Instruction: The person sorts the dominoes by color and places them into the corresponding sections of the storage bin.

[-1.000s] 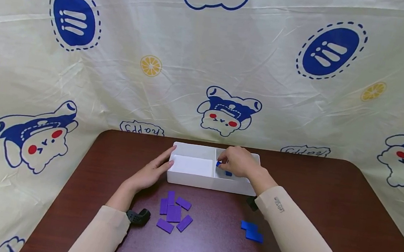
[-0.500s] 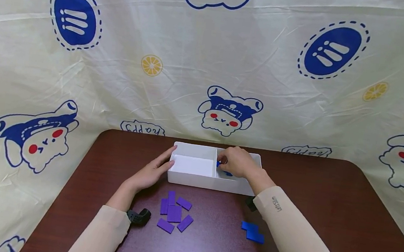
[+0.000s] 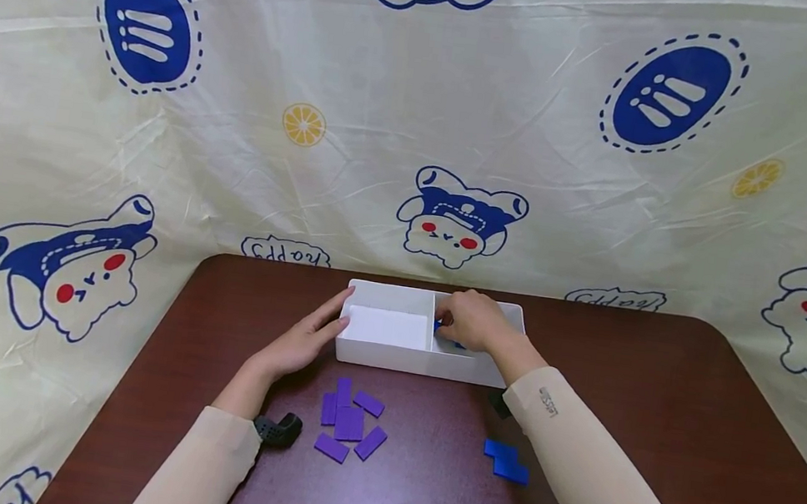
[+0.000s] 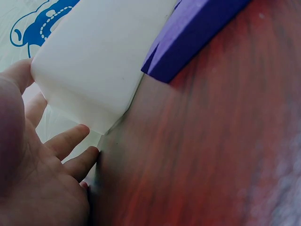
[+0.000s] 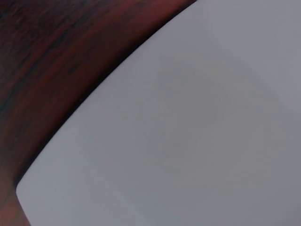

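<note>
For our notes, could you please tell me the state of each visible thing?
White box: upright, open-topped.
Left hand: against the box, fingers mostly straight.
Right hand: in the box, fingers curled, grip unclear.
Blue material in the box: mostly hidden.
Purple pieces: loose on the table, some touching.
Blue pieces: lying together.
Cloth: hanging, creased.

the box [image 3: 390, 357] is white, tiles [image 3: 349, 424] purple or blue, cloth [image 3: 393, 91] cream with blue cartoons [image 3: 464, 217].
</note>
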### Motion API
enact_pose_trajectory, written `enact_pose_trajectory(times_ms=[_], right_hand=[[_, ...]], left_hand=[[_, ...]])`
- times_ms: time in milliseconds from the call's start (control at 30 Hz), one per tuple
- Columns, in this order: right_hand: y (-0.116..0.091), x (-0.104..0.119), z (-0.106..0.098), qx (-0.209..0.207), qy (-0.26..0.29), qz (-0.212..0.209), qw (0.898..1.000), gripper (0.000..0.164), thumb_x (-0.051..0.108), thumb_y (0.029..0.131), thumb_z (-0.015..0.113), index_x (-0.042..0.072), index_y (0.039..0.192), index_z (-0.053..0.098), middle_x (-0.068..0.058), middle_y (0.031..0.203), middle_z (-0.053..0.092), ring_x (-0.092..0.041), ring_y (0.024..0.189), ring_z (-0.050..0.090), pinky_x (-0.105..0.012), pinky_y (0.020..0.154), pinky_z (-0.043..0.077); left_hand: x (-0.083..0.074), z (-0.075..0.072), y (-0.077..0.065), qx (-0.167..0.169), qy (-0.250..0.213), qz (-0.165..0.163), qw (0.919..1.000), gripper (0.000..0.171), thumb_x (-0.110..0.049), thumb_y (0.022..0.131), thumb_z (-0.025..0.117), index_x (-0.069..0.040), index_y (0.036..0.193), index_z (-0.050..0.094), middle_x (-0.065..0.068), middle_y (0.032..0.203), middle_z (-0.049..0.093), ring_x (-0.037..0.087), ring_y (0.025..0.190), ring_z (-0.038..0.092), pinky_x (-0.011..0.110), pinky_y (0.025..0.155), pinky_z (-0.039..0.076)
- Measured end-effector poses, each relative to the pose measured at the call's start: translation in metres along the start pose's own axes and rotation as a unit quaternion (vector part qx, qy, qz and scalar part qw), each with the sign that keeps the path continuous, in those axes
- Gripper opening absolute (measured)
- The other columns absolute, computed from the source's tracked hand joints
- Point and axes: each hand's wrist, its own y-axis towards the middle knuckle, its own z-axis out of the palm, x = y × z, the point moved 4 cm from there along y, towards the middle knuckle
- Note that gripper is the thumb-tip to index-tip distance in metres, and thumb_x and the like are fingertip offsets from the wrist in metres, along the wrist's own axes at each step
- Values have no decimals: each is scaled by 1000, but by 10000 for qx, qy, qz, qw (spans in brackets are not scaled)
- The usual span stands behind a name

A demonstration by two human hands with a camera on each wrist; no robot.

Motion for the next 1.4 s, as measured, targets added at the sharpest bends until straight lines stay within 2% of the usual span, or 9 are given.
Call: enact_pose_trajectory(times_ms=[267,500,700,833,900,1000,1133,1400], right_hand=[[1,8,-2,-88,-300,-9,9995,12,19,91,80,16,102,82,2,93,77,-17,81,61,-39,80,55],[2,11,-3,-46,-448,182,9988,14,20,91,79,13,103,81,-1,98,77,-18,83,63,-41,84,57],[1,9,0,-84,-399,256,9988,11,18,91,79,13,101,80,-1,93,76,-18,78,60,-37,78,55],[-1,7,0,-102,-319,272,9991,9,16,92,78,14,100,80,0,91,75,-19,76,58,-35,73,51],[-3,6,0,-106,-297,260,9992,10,14,92,76,14,101,80,-1,93,76,-19,77,58,-36,74,52],[-7,3,-2,-119,-175,288,9994,19,12,93,73,14,109,81,-4,104,79,-19,85,65,-41,83,57],[-12,0,-6,-160,-23,378,9992,26,14,94,71,14,119,80,-5,116,78,-20,93,68,-45,91,57],[-20,-1,-14,-262,148,318,9990,26,17,95,72,13,120,79,-5,115,78,-21,95,69,-45,91,57]], left_hand=[[-4,-1,0,23,-54,107,9999,60,-42,111,46,-38,165,21,-4,174,15,22,162,10,54,130,12],[-4,-1,1,12,-97,98,9999,60,-41,111,46,-38,165,22,-5,174,16,22,162,10,54,130,12],[-3,0,1,19,-89,124,9999,61,-41,111,46,-34,166,21,-4,174,16,23,162,10,54,130,12],[-3,1,1,29,-94,117,9999,61,-41,111,46,-36,166,21,-4,175,15,24,162,10,55,130,12],[-4,2,0,36,-119,101,9999,60,-41,111,46,-38,165,21,-4,175,15,23,162,10,55,130,12],[-4,2,0,39,-119,72,9999,59,-42,111,46,-40,165,22,-5,174,15,23,162,10,54,130,13],[-3,2,0,25,-78,52,10000,59,-43,111,46,-41,164,22,-5,174,15,22,162,11,54,130,13],[0,0,0,-3,-73,36,10000,59,-42,111,46,-40,165,22,-5,174,16,23,162,11,54,130,12]])
